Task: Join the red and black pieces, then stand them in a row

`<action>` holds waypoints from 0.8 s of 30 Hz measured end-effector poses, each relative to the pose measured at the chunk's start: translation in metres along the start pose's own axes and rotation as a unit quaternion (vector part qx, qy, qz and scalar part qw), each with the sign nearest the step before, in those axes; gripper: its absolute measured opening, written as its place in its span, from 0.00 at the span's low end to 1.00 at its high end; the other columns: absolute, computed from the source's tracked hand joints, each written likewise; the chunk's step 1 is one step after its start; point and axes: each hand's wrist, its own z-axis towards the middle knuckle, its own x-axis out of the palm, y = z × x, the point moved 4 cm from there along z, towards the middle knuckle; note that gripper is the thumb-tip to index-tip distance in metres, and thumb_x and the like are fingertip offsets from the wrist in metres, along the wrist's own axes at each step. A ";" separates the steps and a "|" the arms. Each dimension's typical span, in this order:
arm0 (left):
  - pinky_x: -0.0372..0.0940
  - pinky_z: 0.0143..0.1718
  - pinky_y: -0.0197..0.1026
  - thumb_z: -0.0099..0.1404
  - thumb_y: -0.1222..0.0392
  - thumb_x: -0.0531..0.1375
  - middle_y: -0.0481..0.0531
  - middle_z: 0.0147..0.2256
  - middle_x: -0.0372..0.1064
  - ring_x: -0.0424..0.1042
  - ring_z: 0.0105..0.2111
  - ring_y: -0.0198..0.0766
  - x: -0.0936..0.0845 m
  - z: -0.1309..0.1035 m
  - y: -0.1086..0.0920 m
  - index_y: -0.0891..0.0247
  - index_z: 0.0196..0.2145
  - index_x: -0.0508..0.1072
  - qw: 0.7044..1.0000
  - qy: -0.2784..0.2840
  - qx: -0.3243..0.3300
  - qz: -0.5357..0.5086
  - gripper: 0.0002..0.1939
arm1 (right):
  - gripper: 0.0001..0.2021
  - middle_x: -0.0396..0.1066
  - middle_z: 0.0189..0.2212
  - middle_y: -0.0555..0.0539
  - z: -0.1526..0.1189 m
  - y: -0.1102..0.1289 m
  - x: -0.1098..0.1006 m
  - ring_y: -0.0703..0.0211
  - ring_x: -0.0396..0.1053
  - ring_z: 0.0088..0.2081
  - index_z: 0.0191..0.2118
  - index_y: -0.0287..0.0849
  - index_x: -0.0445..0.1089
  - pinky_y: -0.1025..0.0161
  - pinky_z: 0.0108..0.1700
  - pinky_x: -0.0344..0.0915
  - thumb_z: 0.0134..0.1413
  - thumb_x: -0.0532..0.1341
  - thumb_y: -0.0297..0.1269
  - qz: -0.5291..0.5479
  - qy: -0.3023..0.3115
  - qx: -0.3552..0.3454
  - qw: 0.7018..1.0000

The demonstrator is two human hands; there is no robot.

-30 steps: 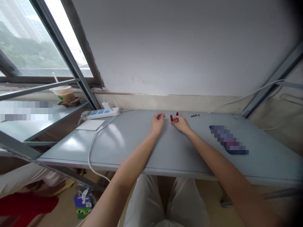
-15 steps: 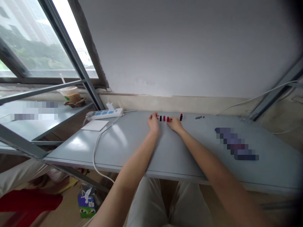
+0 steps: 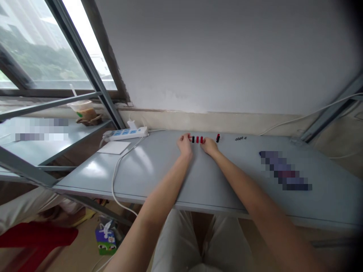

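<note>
On the grey table [image 3: 210, 181], a black cylinder [image 3: 193, 139] and two red cylinders, one in the middle [image 3: 197, 139] and one on the right [image 3: 201, 139], stand upright in a short row. My left hand [image 3: 185, 144] is at the row's left end, its fingers closed beside the black cylinder; something small and red shows at the fingertips, too small to name. At the other end, my right hand [image 3: 209, 146] has its fingertips closed on the right red cylinder. Further right stands a red and black piece [image 3: 218, 138]. Several small dark bits [image 3: 241, 138] lie beyond it.
A power strip [image 3: 126, 133], a white card [image 3: 114, 147] and a white cable [image 3: 114, 177] are at the left. A blurred dark object [image 3: 285, 172] lies at the right. A drink cup [image 3: 85, 110] stands on the neighbouring table. The wall rises behind.
The view has shifted slightly. My left hand has moved a little closer to the black cylinder; my right hand remains at the right red cylinder.
</note>
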 end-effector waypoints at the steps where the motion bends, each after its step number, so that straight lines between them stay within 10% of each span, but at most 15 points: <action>1: 0.58 0.29 0.35 0.57 0.62 0.50 0.52 0.27 0.66 0.64 0.26 0.31 0.000 0.000 -0.001 0.66 0.28 0.68 1.000 0.002 0.003 0.002 0.09 | 0.07 0.72 0.33 0.40 -0.001 0.000 -0.002 0.53 0.69 0.35 0.32 0.41 0.70 0.61 0.35 0.61 0.47 0.57 0.35 -0.012 -0.004 -0.010 1.000; 12: 0.59 0.31 0.35 0.58 0.63 0.52 0.49 0.23 0.64 0.63 0.25 0.31 0.022 -0.011 0.013 0.65 0.23 0.66 0.971 0.128 0.139 0.150 0.08 | 0.08 0.73 0.28 0.44 -0.041 -0.044 -0.053 0.57 0.69 0.31 0.29 0.41 0.71 0.64 0.34 0.60 0.50 0.55 0.33 0.012 0.070 -0.131 0.989; 18: 0.61 0.41 0.40 0.58 0.63 0.52 0.54 0.33 0.69 0.67 0.34 0.36 0.044 -0.053 0.028 0.66 0.34 0.71 0.795 0.324 0.340 0.384 0.09 | 0.13 0.72 0.37 0.40 -0.039 -0.063 -0.084 0.53 0.68 0.39 0.39 0.39 0.71 0.61 0.40 0.60 0.53 0.52 0.35 -0.112 0.025 -0.060 0.992; 24: 0.58 0.49 0.44 0.58 0.64 0.51 0.62 0.47 0.65 0.63 0.47 0.43 0.057 -0.066 0.033 0.71 0.54 0.59 0.705 0.337 0.374 0.499 0.25 | 0.21 0.64 0.51 0.36 -0.044 -0.078 -0.080 0.47 0.63 0.51 0.52 0.37 0.64 0.56 0.49 0.57 0.54 0.53 0.39 -0.154 0.083 -0.018 0.984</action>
